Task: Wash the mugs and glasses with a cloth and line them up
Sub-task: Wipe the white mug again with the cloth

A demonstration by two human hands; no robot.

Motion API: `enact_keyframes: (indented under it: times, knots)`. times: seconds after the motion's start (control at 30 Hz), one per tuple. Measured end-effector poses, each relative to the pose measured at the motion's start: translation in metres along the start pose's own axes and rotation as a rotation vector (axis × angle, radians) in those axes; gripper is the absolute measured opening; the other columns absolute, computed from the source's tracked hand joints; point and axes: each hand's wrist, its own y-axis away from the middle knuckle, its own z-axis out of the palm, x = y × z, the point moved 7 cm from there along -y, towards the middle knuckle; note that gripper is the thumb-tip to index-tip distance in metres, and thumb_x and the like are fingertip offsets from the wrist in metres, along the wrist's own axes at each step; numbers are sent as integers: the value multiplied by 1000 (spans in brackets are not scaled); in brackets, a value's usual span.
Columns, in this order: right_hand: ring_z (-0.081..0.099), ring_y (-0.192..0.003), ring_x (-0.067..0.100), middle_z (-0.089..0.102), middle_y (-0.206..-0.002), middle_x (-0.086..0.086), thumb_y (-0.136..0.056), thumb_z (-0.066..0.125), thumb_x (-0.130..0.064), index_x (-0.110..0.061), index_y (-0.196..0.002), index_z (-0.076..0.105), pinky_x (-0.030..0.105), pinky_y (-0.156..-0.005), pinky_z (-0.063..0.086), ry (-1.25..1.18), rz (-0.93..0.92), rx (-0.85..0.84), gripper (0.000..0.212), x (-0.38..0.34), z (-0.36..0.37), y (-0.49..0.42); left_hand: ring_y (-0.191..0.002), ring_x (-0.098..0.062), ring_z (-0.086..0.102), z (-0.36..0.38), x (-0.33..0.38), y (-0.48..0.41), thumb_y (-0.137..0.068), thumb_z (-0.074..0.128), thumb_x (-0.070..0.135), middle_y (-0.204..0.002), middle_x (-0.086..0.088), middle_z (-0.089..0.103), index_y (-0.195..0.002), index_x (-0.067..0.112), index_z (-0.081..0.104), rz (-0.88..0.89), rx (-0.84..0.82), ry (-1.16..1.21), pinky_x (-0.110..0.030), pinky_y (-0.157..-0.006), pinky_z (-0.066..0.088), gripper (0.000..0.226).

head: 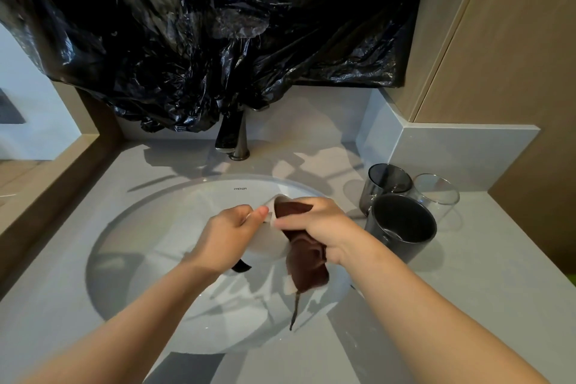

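Over the white sink [149, 246] my left hand [230, 234] grips a pale mug [271, 212] that lies tilted, its mouth facing right. My right hand [318, 231] holds a dark brown cloth [307, 262] and pushes part of it into the mug's mouth; the rest hangs down toward the basin. On the counter to the right stand a dark grey mug [400, 227], a smoky grey glass [381, 185] behind it and a clear glass [436, 193] beside that.
A dark faucet [232, 140] rises behind the basin under a crumpled black plastic sheet [218, 25] covering the wall. The grey countertop [467, 274] runs right to a raised ledge and wood panels. A wooden edge borders the left side.
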Motion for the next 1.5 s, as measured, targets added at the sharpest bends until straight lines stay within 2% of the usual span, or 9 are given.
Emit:
enact_keyframes:
  times: [0.13, 0.27, 0.43, 0.6, 0.83, 1.03, 1.27, 1.4, 1.5]
  knots:
    - [64, -50, 19, 68, -61, 7, -84, 66, -11, -11, -82, 65, 26, -49, 52, -478, 124, 52, 2, 3, -2, 14, -52, -17, 43, -12, -12, 6, -97, 45, 42, -48, 1, 47, -55, 8, 49, -80, -10, 1, -29, -56, 36, 54]
    - [63, -52, 22, 67, -63, 9, -90, 55, -15, -8, -86, 65, 28, -55, 50, -681, 87, 79, 12, 0, 4, 28, -43, -13, 44, -16, -17, 13, -99, 43, 40, -46, 0, 52, -59, 7, 50, -182, -32, 164, -23, -47, 38, 52]
    - [62, -63, 23, 65, -75, 10, -86, 57, -1, -14, -86, 63, 26, -52, 49, -578, -86, 343, 15, -1, -9, 48, -49, -17, 39, -12, -15, 23, -100, 39, 37, -56, -7, 46, -60, 11, 39, -237, -96, 295, -26, -49, 37, 48]
    - [58, -59, 22, 67, -64, 2, -86, 58, 0, -21, -84, 67, 27, -53, 47, -498, -212, 486, 23, -4, -16, 87, -51, -17, 37, -9, -16, 32, -100, 39, 39, -56, -4, 43, -62, 13, 37, -219, -177, 365, -27, -52, 36, 46]
    - [67, -69, 4, 69, -73, -14, -85, 62, -3, -32, -82, 68, 18, -62, 55, -308, -280, 768, 29, 17, -42, 146, -51, -17, 30, 0, -3, 41, -101, 40, 34, -52, 1, 38, -56, 13, 33, -131, -156, 432, -27, -51, 28, 50]
    - [55, -91, 10, 57, -94, -17, -94, 55, -15, -33, -103, 59, 15, -70, 45, -170, -320, 1071, 20, 42, -91, 189, -49, -16, 27, 29, 9, 57, -101, 41, 31, -52, 0, 36, -55, 15, 30, -128, -138, 553, -27, -49, 24, 50]
    - [49, -121, 21, 55, -132, 1, -97, 47, -14, -19, -130, 53, 40, -105, 39, 204, -243, 1359, 34, 78, -190, 203, -52, -18, 26, 60, 13, 56, -101, 40, 36, -57, -4, 35, -58, 15, 32, -182, -76, 561, -28, -49, 26, 48]
    - [17, -144, 26, 23, -157, 7, -100, 37, -33, -24, -144, 35, 47, -114, 12, 804, 193, 1123, 45, 111, -227, 176, -53, -17, 23, 72, 13, 62, -102, 38, 35, -56, -2, 31, -58, 17, 31, -175, -33, 599, -29, -51, 23, 48]
    - [-4, -148, 26, 0, -161, 7, -100, 26, -47, -28, -150, 23, 44, -117, 2, 897, 260, 860, 53, 117, -220, 152, -52, -15, 20, 77, 10, 65, -102, 38, 34, -54, 1, 29, -59, 18, 28, -194, -1, 614, -26, -48, 20, 47]
